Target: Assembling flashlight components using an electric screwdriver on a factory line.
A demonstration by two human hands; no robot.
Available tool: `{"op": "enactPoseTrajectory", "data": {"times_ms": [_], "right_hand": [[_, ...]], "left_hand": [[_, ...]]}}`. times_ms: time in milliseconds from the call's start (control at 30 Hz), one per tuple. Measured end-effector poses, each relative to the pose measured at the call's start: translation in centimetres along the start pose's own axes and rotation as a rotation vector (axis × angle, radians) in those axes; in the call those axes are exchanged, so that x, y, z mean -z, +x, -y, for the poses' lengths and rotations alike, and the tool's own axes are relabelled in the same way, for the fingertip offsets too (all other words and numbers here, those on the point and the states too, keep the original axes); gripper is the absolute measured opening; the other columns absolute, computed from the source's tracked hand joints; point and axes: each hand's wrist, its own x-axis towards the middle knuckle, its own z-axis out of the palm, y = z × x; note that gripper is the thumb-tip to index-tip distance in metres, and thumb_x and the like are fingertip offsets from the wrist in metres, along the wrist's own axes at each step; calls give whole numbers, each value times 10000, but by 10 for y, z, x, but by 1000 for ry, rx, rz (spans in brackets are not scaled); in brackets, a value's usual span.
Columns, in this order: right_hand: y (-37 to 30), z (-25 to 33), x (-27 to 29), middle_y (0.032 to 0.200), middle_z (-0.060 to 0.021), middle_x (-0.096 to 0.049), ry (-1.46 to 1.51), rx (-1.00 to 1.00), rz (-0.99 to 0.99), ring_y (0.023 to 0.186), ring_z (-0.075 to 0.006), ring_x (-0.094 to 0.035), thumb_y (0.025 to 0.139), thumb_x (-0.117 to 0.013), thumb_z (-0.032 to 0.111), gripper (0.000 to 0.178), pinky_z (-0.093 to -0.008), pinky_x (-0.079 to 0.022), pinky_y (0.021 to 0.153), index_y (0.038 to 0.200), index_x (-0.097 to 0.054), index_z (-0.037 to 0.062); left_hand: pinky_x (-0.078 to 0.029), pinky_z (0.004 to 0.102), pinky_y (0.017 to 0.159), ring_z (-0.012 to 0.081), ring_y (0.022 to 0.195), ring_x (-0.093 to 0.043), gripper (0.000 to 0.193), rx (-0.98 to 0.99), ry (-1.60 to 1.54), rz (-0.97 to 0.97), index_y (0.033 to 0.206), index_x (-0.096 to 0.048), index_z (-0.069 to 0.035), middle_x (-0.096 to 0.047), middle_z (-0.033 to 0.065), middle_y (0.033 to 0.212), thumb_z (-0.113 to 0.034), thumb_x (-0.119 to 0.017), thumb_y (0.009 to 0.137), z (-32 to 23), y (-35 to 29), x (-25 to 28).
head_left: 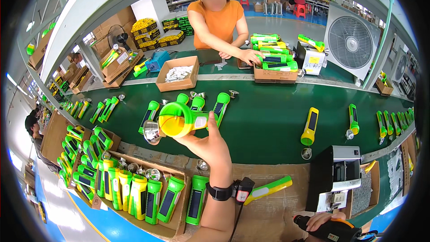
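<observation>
My left hand (209,149) is closed around a green and yellow flashlight body (189,117), raised over the near edge of the green belt. Its wide round mouth faces left. A silver reflector cup (152,132) hangs beside that mouth, and a thin wire shows there. At the lower right, my right hand (323,219) grips a black and orange power screwdriver (335,232), its reddish tip pointing left. Between my forearms a green and yellow flashlight body (268,190) lies on the cardboard-covered bench.
A cardboard box (179,224) packed with flashlights stands at the near left. More flashlights (310,126) lie along the green belt (264,125). A black and white machine (333,177) stands at the right. Across the belt, a person in orange (226,24) reaches into a flashlight box (275,77).
</observation>
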Motion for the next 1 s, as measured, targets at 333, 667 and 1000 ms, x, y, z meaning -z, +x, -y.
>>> {"op": "enactPoseTrajectory", "data": {"times_ms": [333,667,1000], "right_hand": [[0,6,12,814,-209,-602,88,-148,137,684,-295,-584,708,-758,417,806,-393,-479,632,1264,-403,-45],[-16,7,9,813,-212,-604,72,-144,54,697,-307,-582,725,-743,395,768,-395,-474,643,1269,-406,-29],[-8,6,19,817,-212,-605,144,-182,148,708,-312,-581,737,-715,391,755,-420,-468,661,1283,-393,-19]], "left_hand": [[-307,373,950,206,1046,-434,628,6,46,48,1261,-346,-10,-436,111,1141,12,-698,741,-8,3,3],[-353,295,807,159,1015,-472,632,-25,182,84,1266,-348,-48,-477,64,1156,-41,-707,746,-10,4,9],[-353,283,799,146,1012,-483,658,-19,171,133,1289,-345,-60,-485,49,1145,-45,-714,745,-11,1,4]]}}
